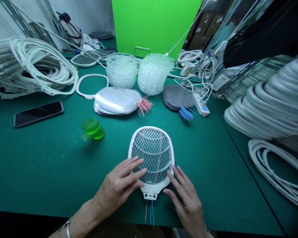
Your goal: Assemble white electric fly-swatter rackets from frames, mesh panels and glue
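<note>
A white oval frame with metal mesh (152, 153) lies flat on the green table near its front edge, its narrow end toward me. One red and two blue wires (152, 211) stick out below that end. My left hand (123, 178) rests on the frame's left side, fingers spread over the mesh and thumb by the lower rim. At the lower right rim is my right hand (183, 195), fingers apart and fingertips touching the edge. Neither hand is closed round anything.
Behind lie silver mesh sheets (118, 100), dark mesh sheets (177, 96), two clear ring stacks (121, 71) and a power strip (201, 105). A green cup (95, 128) and phone (39, 114) are left. White frames pile up left (44, 66) and right (273, 102).
</note>
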Demonstrator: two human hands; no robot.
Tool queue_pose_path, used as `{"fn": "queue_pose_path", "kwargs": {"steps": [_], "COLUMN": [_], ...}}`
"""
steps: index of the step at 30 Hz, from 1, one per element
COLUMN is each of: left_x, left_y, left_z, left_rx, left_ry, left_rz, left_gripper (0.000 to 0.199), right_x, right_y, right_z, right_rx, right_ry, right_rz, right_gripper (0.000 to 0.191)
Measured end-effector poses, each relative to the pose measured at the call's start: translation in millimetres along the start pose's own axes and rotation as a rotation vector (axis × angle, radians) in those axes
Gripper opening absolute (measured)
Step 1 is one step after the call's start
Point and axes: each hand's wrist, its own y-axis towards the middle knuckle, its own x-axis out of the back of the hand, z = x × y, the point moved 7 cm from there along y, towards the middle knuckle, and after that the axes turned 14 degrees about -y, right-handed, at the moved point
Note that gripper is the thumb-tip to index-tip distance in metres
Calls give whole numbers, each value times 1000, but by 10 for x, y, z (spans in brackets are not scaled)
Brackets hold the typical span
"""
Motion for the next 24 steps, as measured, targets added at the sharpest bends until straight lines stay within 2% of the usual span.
{"fn": "queue_pose_path", "kwargs": {"steps": [2, 3, 5, 8, 12, 13, 15, 17, 20, 24], "left_x": [-49, -30, 76, 200, 131, 130, 193, 294, 419, 414], "left_y": [15, 61, 207, 426, 560, 557, 523, 476, 428, 420], "left_z": [36, 82, 189, 304, 294, 314, 433, 620, 826, 821], "left_rx": [9, 49, 162, 304, 252, 260, 364, 543, 742, 795], "left_ry": [24, 39, 55, 101, 162, 173, 184, 125, 2, 0], "left_rz": [104, 101, 1, -166, -225, -246, -299, -316, -299, -294], "left_gripper": [50, 52, 47, 43, 42, 41, 39, 36, 36, 30], "right_x": [-99, -128, -130, -43, -30, -52, -96, -106, -71, -91], "right_y": [39, 91, 274, 733, 1433, 1570, 1742, 1750, 1510, 1086], "right_z": [-160, -237, -337, -356, -312, -322, -368, -423, -495, -590], "right_rx": [-153, -233, -329, -286, -132, -133, -185, -260, -351, -490], "right_ry": [12, 25, 60, 105, 80, 62, 29, -4, -23, 74], "right_rz": [90, 119, 137, 80, 32, 28, 27, 28, 71, 186], "right_gripper": [57, 61, 64, 59, 44, 42, 42, 44, 48, 54]}}
